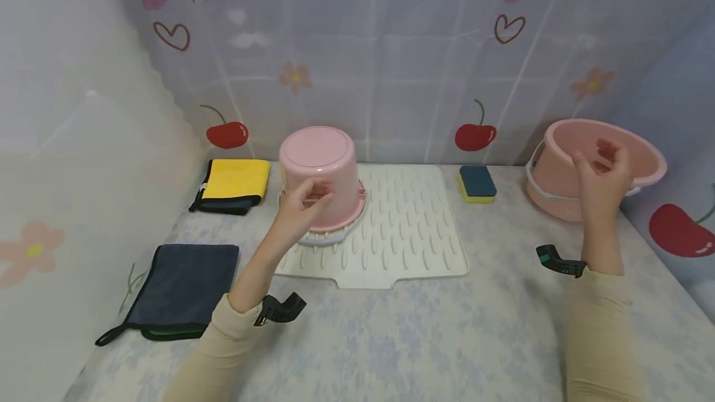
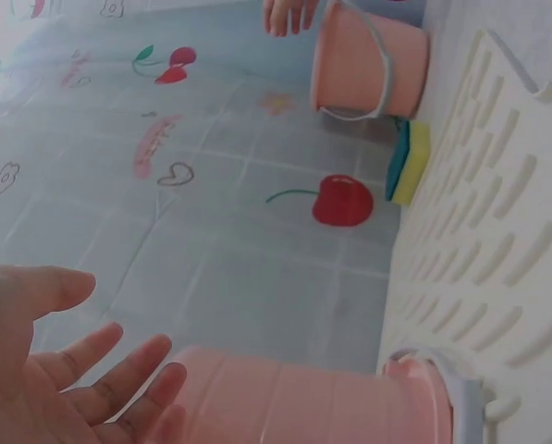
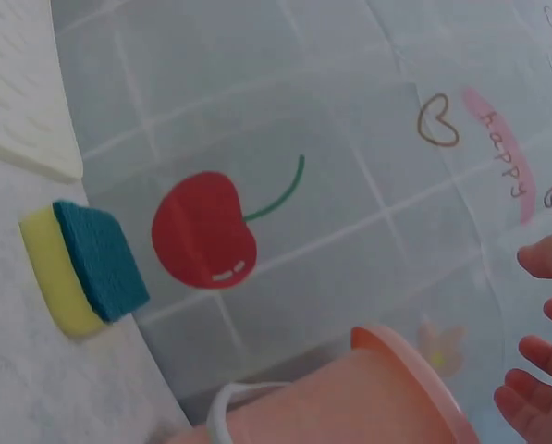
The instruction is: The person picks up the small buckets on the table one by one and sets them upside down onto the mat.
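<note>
An upside-down pink bucket [image 1: 341, 172] stands on the left part of a white ribbed draining board [image 1: 413, 228], its pale handle lying around its rim. My left hand [image 1: 301, 213] is at the near side of this bucket with its fingers loosely bent. In the left wrist view, thumb and fingers are spread apart and grip nothing. At the right stands a second pink bucket [image 1: 550, 178], upright, with a white handle hanging at its side. My right hand [image 1: 606, 175] overlaps its mouth in the head view, fingers relaxed and holding nothing.
A blue and yellow sponge [image 1: 477, 183] lies between the board and the right bucket. On the left are a folded yellow cloth [image 1: 237, 182] with black edging and a dark grey cloth [image 1: 190, 281]. A printed curtain-like wall [image 1: 391, 48] rises behind.
</note>
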Tool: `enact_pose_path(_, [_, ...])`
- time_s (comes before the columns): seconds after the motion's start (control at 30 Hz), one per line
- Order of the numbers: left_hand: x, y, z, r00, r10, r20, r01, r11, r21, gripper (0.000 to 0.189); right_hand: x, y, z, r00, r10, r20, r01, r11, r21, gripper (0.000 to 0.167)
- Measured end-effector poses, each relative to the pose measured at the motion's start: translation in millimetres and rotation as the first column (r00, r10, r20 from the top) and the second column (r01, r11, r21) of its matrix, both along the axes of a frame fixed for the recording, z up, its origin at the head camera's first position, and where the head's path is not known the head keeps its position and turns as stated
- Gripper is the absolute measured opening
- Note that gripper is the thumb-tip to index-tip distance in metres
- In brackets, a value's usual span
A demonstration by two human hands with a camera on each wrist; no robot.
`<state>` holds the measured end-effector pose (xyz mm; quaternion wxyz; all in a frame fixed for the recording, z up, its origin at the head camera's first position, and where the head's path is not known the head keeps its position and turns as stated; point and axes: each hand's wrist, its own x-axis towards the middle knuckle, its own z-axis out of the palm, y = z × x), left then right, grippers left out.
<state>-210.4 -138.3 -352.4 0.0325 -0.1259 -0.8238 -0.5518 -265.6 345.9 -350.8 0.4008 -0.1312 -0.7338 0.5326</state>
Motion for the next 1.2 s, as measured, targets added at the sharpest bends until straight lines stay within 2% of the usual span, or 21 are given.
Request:
enact_pose_path(0.13, [0.4, 10.0, -7.8, 0.998, -0.054, -0.012, 0.053, 0.998, -0.029, 0.035, 2.5, 17.5, -0.3, 0.995, -0.097, -0.029, 0.098, 0.993, 0.069, 0.037])
enact_pose_path(0.23, [1.9, 16.1, -14.0, 0.996, -0.091, -0.008, 0.090, 0.995, -0.052, 0.033, 5.2, 29.1, -5.5, 0.988, -0.137, -0.064, 0.142, 0.986, 0.081, 0.039])
enact_pose_path(0.4, [4.0, 19.9, -18.0, 0.991, -0.131, 0.012, 0.131, 0.990, -0.056, 0.034, 7.8, 45.6, -18.3, 0.976, -0.220, 0.004, 0.219, 0.974, 0.056, 0.050])
enact_pose_path(0.57, [4.9, 20.4, -17.0, 0.990, -0.139, 0.034, 0.140, 0.989, -0.043, 0.034, 5.8, 56.2, -26.3, 0.981, -0.159, 0.110, 0.169, 0.982, -0.088, 0.063])
enact_pose_path(0.67, [4.9, 21.8, -16.4, 0.990, -0.140, 0.037, 0.141, 0.989, -0.047, 0.034, 5.4, 59.1, -26.9, 0.983, -0.118, 0.140, 0.140, 0.978, -0.152, 0.069])
enact_pose_path(0.8, [4.8, 21.2, -17.0, 0.989, -0.141, 0.040, 0.143, 0.988, -0.055, 0.034, 4.5, 60.3, -29.1, 0.987, -0.062, 0.147, 0.088, 0.980, -0.178, 0.073])
enact_pose_path(0.9, [4.5, 20.3, -17.6, 0.989, -0.141, 0.040, 0.144, 0.988, -0.061, 0.035, 2.7, 61.9, -31.3, 0.972, -0.032, 0.232, 0.075, 0.981, -0.181, 0.074])
enact_pose_path(1.0, [4.6, 20.2, -17.6, 0.989, -0.142, 0.038, 0.144, 0.987, -0.066, 0.035, 0.7, 64.9, -36.3, 0.962, -0.034, 0.270, 0.077, 0.986, -0.150, 0.071])
enact_pose_path(1.03, [4.8, 20.6, -17.5, 0.989, -0.142, 0.038, 0.145, 0.987, -0.065, 0.035, 0.2, 66.1, -38.6, 0.963, -0.042, 0.265, 0.080, 0.987, -0.136, 0.070])
enact_pose_path(1.2, [5.6, 22.5, -17.1, 0.988, -0.149, 0.044, 0.151, 0.986, -0.069, 0.035, -2.4, 71.1, -49.9, 0.990, -0.077, 0.122, 0.087, 0.993, -0.084, 0.061])
